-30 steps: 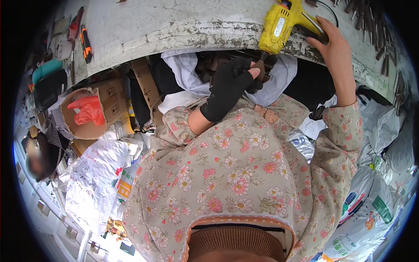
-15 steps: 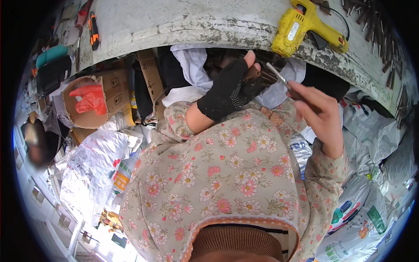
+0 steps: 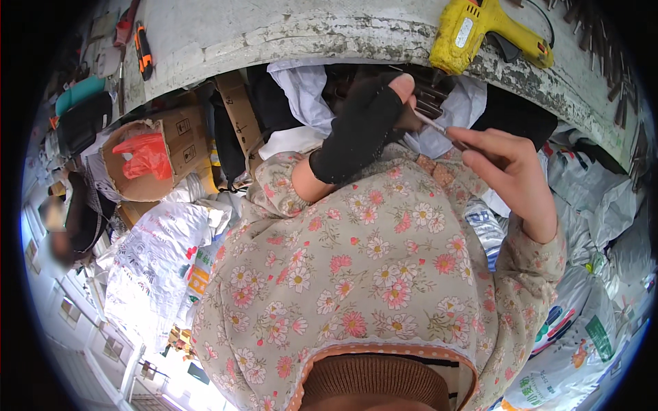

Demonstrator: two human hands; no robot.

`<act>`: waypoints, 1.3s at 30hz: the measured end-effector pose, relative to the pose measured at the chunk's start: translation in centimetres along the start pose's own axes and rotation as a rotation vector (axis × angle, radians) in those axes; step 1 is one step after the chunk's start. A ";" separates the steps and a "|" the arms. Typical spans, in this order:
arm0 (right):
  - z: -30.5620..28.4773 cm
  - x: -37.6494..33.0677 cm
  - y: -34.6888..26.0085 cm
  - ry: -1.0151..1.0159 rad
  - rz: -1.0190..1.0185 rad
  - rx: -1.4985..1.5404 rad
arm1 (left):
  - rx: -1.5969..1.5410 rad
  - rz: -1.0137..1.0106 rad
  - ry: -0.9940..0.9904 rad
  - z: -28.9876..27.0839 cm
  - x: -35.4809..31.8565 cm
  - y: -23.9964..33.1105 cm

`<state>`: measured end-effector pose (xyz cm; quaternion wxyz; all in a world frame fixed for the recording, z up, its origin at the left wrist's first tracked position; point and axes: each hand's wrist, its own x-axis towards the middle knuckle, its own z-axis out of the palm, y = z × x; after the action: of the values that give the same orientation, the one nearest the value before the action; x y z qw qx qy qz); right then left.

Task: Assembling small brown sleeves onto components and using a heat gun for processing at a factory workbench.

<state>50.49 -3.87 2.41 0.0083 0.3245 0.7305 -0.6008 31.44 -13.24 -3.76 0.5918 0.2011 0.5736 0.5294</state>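
My left hand (image 3: 367, 123) wears a black fingerless glove and grips a small dark bundle just below the workbench edge. My right hand (image 3: 510, 171) is bare and pinches a thin metal strip (image 3: 439, 129) whose far end meets the bundle by my left thumb. A yellow hot glue gun (image 3: 473, 27) lies on the grey workbench (image 3: 274, 31) above both hands, untouched. My floral sleeves fill the middle of the view.
An orange-handled cutter (image 3: 142, 51) lies at the bench's left. A cardboard box (image 3: 147, 161) with a red bag stands lower left, white sacks (image 3: 154, 257) beside it. More printed sacks (image 3: 582, 329) pile at right. Dark metal strips (image 3: 613, 48) lie along the bench's right end.
My right hand let go of the glue gun on the bench, came down to my left hand and now pinches the thin strip there. The gun stays on the bench.
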 end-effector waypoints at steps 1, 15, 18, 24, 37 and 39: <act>-0.1 0.1 0.1 0.009 0.004 0.029 | -0.096 -0.024 0.009 -0.4 0.3 -0.3; 0.1 -0.5 -1.4 0.060 0.004 0.075 | -0.217 -0.177 -0.042 -0.3 0.1 0.5; 0.1 -0.5 -2.0 0.032 0.004 -0.064 | 0.053 0.068 -0.013 -0.5 -0.3 0.0; 1.8 0.5 -2.8 0.080 -0.106 -0.224 | 0.076 0.082 0.091 0.0 -0.8 0.0; 7.1 4.7 6.9 0.304 -0.212 -0.233 | 1.155 0.998 0.044 -4.9 -1.2 -2.3; 7.6 6.6 8.3 0.348 -0.299 -0.377 | 1.026 0.931 0.136 -4.6 -0.5 -2.8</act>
<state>46.43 -6.98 -9.59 -0.1453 0.3042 0.8593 -0.3846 28.54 -16.40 -7.12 0.0963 0.6469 0.6412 0.4015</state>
